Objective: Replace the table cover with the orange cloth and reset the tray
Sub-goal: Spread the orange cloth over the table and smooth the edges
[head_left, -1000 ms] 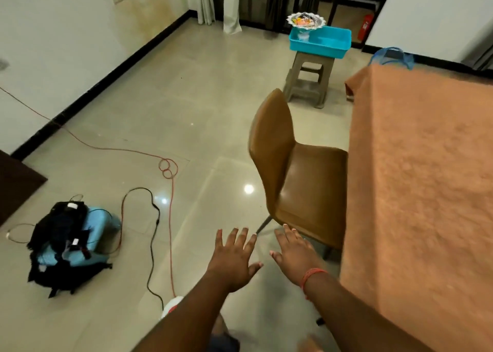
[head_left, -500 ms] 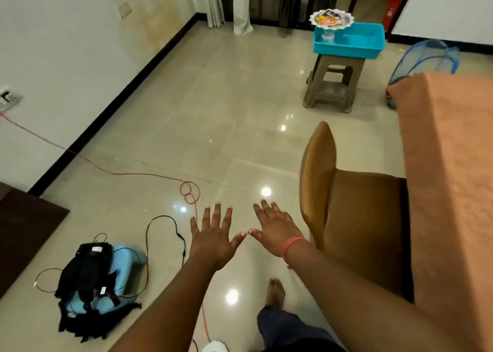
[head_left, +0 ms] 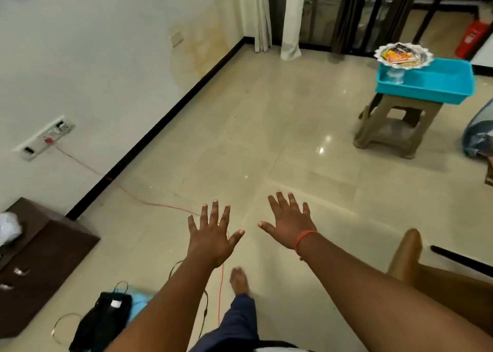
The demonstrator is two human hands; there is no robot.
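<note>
My left hand (head_left: 210, 235) and my right hand (head_left: 289, 218) are stretched out in front of me over the floor, fingers spread, holding nothing. A red band circles my right wrist. Far ahead at the upper right, a turquoise tray (head_left: 437, 89) sits on a brown plastic stool (head_left: 394, 127). In the tray's left corner stands a glass footed dish (head_left: 402, 54) with colourful packets on it. The orange cloth and the table are out of the frame.
A brown chair (head_left: 408, 255) stands at the lower right. A red cable (head_left: 149, 202) runs across the floor from a wall socket. A black and blue backpack (head_left: 106, 319) lies at the bottom left, beside a dark wooden cabinet (head_left: 42, 258). A blue mesh basket (head_left: 478, 135) sits at the right edge.
The view has swung left and forward, so the orange-covered table has left the frame and the chair has slid to the lower right. Both hands stay open and spread.
</note>
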